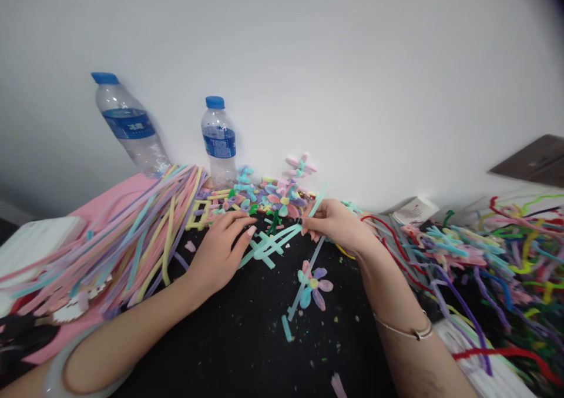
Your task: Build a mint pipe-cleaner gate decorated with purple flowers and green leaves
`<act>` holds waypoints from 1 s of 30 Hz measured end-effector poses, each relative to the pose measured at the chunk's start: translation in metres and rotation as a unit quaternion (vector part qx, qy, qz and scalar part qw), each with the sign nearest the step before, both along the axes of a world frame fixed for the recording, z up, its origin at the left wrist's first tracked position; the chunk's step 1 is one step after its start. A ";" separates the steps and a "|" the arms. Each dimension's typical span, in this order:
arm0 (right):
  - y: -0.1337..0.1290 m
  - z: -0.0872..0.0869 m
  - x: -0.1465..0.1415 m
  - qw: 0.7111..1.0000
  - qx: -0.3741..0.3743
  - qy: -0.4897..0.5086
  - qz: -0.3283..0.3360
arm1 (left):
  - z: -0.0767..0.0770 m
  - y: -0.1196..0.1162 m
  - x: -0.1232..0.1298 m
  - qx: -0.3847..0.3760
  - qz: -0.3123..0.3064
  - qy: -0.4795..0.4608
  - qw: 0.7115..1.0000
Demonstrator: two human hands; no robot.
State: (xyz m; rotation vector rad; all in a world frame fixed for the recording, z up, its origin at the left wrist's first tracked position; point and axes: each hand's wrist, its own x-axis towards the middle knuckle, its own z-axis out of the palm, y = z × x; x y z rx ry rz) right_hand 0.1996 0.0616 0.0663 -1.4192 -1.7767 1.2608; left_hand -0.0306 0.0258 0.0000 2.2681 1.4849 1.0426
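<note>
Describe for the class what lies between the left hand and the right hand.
In the head view, crossed mint-green pipe cleaners lie between the left hand and the right hand, over the black work surface.

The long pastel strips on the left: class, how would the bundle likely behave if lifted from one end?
The long pastel strips would probably sag, being thin and already curved. They may splay apart, since no tie shows and their ends fan out. Some might tangle or drag neighbours along, as many cross.

the black tabletop carries a pastel flower below the right hand and long pastel pipe cleaners left of the left hand.
</note>
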 end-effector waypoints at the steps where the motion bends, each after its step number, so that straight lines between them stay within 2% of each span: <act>1: 0.000 0.001 0.001 1.000 -0.004 0.011 -0.007 | 0.000 0.000 0.000 0.002 -0.005 -0.011 1.000; 8: -0.004 -0.002 -0.003 0.996 -0.011 0.078 -0.032 | -0.005 -0.004 0.000 0.033 -0.108 -0.054 0.992; 14: -0.023 -0.019 -0.006 0.982 -0.012 0.183 -0.041 | -0.010 -0.005 0.002 0.075 -0.161 -0.076 0.981; 19: -0.046 -0.037 -0.004 0.982 -0.008 0.182 -0.051 | -0.012 -0.007 0.006 0.067 -0.245 -0.077 0.964; 23: -0.062 -0.051 -0.002 0.964 -0.015 0.247 -0.102 | -0.012 -0.012 0.009 0.063 -0.242 -0.084 0.965; 27: -0.076 -0.060 -0.004 0.941 -0.044 0.298 -0.156 | -0.012 -0.015 0.008 0.099 -0.227 -0.041 0.968; 30: -0.084 -0.063 -0.008 0.935 -0.044 0.305 -0.177 | -0.013 -0.014 0.006 0.104 -0.205 -0.013 0.973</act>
